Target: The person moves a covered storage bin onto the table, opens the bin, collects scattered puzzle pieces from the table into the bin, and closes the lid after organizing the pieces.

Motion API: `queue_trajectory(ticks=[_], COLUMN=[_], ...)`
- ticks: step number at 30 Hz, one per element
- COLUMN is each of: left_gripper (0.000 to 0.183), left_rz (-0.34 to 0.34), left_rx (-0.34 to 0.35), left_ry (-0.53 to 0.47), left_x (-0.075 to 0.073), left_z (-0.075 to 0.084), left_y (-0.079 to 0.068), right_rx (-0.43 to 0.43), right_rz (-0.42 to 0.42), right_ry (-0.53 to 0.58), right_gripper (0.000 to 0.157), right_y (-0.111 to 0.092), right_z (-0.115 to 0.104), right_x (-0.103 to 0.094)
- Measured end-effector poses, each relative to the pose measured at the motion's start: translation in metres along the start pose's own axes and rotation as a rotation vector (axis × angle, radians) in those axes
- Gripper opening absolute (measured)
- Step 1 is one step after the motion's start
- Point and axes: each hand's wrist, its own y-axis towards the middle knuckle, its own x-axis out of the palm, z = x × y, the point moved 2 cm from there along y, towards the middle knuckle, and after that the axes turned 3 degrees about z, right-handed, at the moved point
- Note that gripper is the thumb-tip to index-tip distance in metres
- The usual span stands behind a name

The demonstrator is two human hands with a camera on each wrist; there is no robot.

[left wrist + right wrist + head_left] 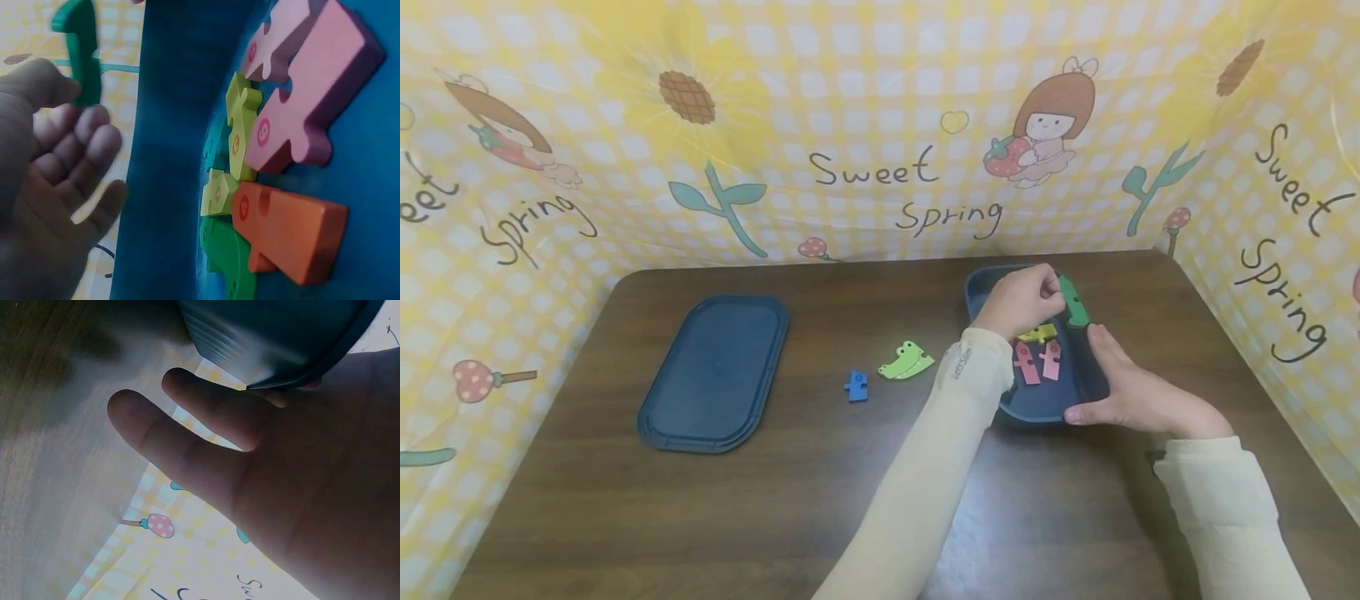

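My left hand (1021, 298) pinches a green wooden puzzle piece (89, 59) between thumb and fingers, above the dark blue box (1037, 407). Inside that box lie two pink pieces (294, 115), yellow pieces (240, 134), an orange piece (284, 231), a green piece (228, 256) and a teal one (215, 145), partly covered. Against the right side and near corner of the box rests my right hand (1138, 398), thumb and fingers spread. In the right wrist view, two of its fingers (187, 447) stretch out straight below the box wall.
A green crocodile-head piece (906, 361) and a blue puzzle piece (856, 386) lie on the brown table (737, 517) left of the box. Farther left lies a dark blue lid (715, 375). A yellow checked cloth (865, 108) surrounds the table's back and sides.
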Motion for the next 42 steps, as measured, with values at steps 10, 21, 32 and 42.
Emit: queue_trajectory(ticks=[10,21,32,42], left_gripper=[0.005,0.009,0.01,0.012], left_rz=[-0.097,-0.088,-0.03,0.094], left_rx=[-0.1,-0.134,-0.216,-0.017], left_ry=[0.084,0.249,0.012,-0.475], left_x=[0.013,0.016,0.014,-0.01], left_z=[-0.007,-0.01,-0.011,-0.002], left_y=[-0.001,-0.004,-0.006,0.001], right_rx=[0.009,0.004,-0.001,-0.01], right_rz=[0.006,0.005,0.01,0.006], right_ry=[0.014,0.016,0.012,0.014], right_gripper=[0.136,0.136,0.136,0.136], right_y=[-0.005,-0.007,-0.004,-0.002], right_z=[0.002,0.003,0.004,0.001], right_x=[0.0,0.001,0.003,0.001])
